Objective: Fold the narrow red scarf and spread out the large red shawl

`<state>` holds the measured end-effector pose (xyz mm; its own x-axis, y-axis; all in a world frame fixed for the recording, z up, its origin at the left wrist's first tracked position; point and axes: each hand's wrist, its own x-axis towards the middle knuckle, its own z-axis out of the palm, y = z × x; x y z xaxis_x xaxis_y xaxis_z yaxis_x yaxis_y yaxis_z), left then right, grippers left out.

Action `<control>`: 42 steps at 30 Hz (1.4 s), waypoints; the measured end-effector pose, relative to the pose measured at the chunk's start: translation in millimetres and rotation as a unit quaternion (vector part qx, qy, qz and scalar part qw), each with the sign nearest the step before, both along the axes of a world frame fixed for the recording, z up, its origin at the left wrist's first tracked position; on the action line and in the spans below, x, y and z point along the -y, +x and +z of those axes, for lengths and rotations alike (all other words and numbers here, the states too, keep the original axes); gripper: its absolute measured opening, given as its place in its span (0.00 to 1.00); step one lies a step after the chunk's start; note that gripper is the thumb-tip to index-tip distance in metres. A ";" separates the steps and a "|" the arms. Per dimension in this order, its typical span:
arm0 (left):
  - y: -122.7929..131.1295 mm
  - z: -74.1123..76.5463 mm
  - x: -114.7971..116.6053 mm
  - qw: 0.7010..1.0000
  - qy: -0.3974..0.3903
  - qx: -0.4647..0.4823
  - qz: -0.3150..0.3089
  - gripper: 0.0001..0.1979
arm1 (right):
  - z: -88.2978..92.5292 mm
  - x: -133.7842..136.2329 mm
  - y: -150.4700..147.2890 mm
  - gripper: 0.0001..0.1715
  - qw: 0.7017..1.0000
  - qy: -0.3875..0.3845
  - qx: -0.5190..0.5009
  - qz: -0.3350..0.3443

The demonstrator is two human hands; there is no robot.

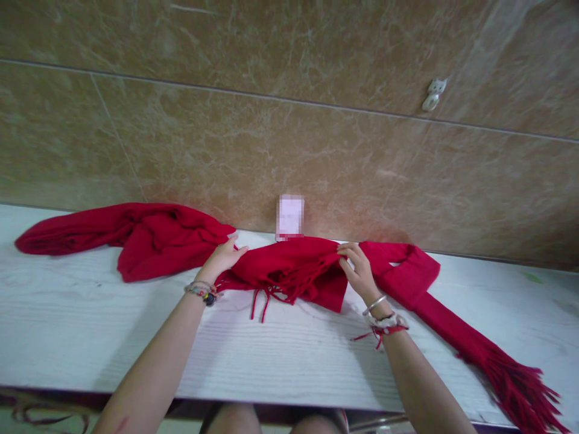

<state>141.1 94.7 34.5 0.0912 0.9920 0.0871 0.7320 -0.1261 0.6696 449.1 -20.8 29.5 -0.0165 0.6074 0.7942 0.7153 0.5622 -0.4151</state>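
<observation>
A red scarf (271, 259) with a fringed end lies bunched on the white table in front of me, its loose strands hanging toward me. My left hand (225, 258) touches the scarf's left end, thumb and forefinger apart; its other fingers are mostly hidden. At the right end, my right hand (359, 271) pinches the red cloth near the fringe between thumb and fingers. To the left sits a folded heap of red cloth (158, 238). On the right, a red length (461, 331) runs to a long fringe near the table's front edge. Whether these pieces join is unclear.
A pale blurred card (290, 216) stands against the brown marbled wall (226, 150) behind the scarf. A small white cat figure (435, 94) is fixed on the wall. The white wood-grain table (280, 355) ends just before my knees.
</observation>
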 end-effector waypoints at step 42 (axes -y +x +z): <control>-12.0 23.7 12.4 0.955 0.031 0.162 -0.246 0.20 | 8.5 9.0 10.5 0.08 0.845 -0.368 -0.258 0.290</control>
